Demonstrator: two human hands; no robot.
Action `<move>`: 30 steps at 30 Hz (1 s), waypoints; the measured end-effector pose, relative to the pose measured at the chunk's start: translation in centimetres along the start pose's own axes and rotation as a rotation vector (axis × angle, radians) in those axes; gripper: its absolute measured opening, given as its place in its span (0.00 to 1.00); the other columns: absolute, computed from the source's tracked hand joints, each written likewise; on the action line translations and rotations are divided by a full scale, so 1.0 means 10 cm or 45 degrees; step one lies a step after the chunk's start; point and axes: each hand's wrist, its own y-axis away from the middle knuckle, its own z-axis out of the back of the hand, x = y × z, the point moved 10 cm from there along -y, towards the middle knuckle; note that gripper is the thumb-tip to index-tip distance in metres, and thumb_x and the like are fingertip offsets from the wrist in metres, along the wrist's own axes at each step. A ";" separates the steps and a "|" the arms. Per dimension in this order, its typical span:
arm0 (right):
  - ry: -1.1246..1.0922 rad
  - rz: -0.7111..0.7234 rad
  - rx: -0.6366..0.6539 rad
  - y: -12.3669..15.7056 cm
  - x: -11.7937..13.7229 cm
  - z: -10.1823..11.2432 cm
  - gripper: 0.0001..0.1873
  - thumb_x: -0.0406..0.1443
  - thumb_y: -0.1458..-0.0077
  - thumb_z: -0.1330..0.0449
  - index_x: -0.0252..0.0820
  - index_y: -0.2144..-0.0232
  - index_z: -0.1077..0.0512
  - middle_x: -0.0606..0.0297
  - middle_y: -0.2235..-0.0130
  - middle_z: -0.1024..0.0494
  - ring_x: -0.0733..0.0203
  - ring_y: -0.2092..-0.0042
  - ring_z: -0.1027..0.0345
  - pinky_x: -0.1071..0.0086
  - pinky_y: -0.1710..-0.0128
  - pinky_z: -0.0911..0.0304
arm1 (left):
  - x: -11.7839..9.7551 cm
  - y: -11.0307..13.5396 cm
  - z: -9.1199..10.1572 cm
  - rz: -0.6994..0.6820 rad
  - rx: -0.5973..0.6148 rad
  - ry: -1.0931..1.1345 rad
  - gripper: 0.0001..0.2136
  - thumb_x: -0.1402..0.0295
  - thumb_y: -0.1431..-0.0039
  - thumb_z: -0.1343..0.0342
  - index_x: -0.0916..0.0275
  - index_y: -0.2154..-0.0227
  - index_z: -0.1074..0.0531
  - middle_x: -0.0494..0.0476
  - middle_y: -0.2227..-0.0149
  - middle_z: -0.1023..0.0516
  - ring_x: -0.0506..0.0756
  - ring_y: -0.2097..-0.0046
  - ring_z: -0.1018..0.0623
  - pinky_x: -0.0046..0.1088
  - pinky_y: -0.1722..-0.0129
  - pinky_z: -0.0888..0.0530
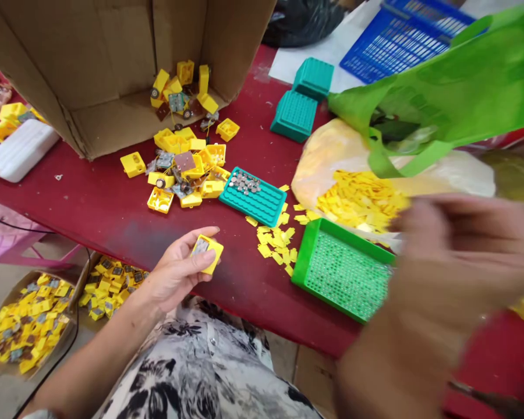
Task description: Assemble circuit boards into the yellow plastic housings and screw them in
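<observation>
Between the thumb and fingers of my left hand [181, 267] is a small yellow plastic case [212, 256] with a grey part showing in its open side. Smeared by motion, my right hand [458, 250] is raised over the right side of the table; its fingers are too blurred to read. Below and left of it lies a green tray [305, 256] whose perforated bed is filled with tiny shiny pieces. Small flat yellow pieces [277, 247] are scattered between the two hands. A teal ridged tray [262, 201] carries several small round metal discs [244, 182].
A cardboard box [109, 70] lies open at the back left, yellow cases with wired parts [187, 169] spilling from it. A plastic bag of yellow pieces [358, 198], a green bag [463, 93], teal trays [294, 115] and a blue basket [406, 41] occupy the right. Filled boxes [30, 320] stand below.
</observation>
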 end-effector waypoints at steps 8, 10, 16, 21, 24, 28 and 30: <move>0.080 0.083 0.591 0.42 0.11 -1.39 0.09 0.36 0.44 0.46 0.42 0.69 0.25 0.60 0.66 0.20 0.55 0.65 0.28 0.58 0.59 0.31 | -0.01 -0.07 0.11 -0.045 -0.048 0.022 0.15 0.68 0.46 0.35 0.64 0.55 0.23 0.62 0.57 0.19 0.54 0.59 0.20 0.26 0.62 0.24; 0.123 0.094 0.630 0.44 0.06 -1.52 0.10 0.35 0.44 0.45 0.41 0.68 0.24 0.57 0.64 0.21 0.52 0.62 0.28 0.55 0.56 0.33 | 0.01 -0.09 0.12 -0.018 -0.009 0.076 0.13 0.68 0.43 0.38 0.66 0.56 0.23 0.64 0.56 0.18 0.54 0.59 0.20 0.25 0.64 0.24; 0.241 0.149 0.740 0.48 -0.02 -1.79 0.10 0.34 0.45 0.44 0.41 0.67 0.21 0.53 0.63 0.24 0.47 0.59 0.32 0.48 0.53 0.37 | 0.03 -0.14 0.18 0.019 0.003 0.193 0.12 0.69 0.38 0.45 0.69 0.56 0.22 0.65 0.57 0.19 0.56 0.61 0.18 0.25 0.66 0.22; 0.263 0.236 0.792 0.54 0.04 -1.89 0.11 0.33 0.44 0.45 0.41 0.68 0.21 0.54 0.64 0.24 0.49 0.60 0.33 0.52 0.55 0.36 | 0.03 -0.19 0.22 0.014 -0.028 0.175 0.12 0.69 0.37 0.45 0.69 0.56 0.22 0.64 0.58 0.19 0.55 0.61 0.18 0.25 0.66 0.21; 0.255 0.264 0.795 0.51 0.03 -1.89 0.09 0.33 0.45 0.44 0.42 0.68 0.22 0.57 0.66 0.24 0.52 0.62 0.33 0.55 0.57 0.35 | 0.04 -0.22 0.22 0.007 -0.015 0.161 0.12 0.68 0.38 0.44 0.68 0.55 0.22 0.65 0.57 0.19 0.55 0.62 0.18 0.25 0.66 0.21; 0.222 0.279 0.800 0.43 0.02 -1.87 0.07 0.33 0.46 0.42 0.41 0.70 0.23 0.58 0.66 0.24 0.55 0.64 0.32 0.59 0.60 0.33 | 0.06 -0.27 0.23 0.003 -0.012 0.163 0.12 0.68 0.38 0.44 0.68 0.56 0.21 0.65 0.57 0.19 0.55 0.62 0.18 0.25 0.66 0.21; 0.211 0.283 0.785 0.39 0.05 -1.85 0.08 0.32 0.45 0.44 0.40 0.68 0.24 0.57 0.64 0.23 0.55 0.63 0.30 0.59 0.58 0.33 | 0.07 -0.28 0.23 0.009 -0.013 0.172 0.12 0.68 0.37 0.44 0.69 0.56 0.21 0.65 0.59 0.19 0.55 0.62 0.18 0.25 0.67 0.21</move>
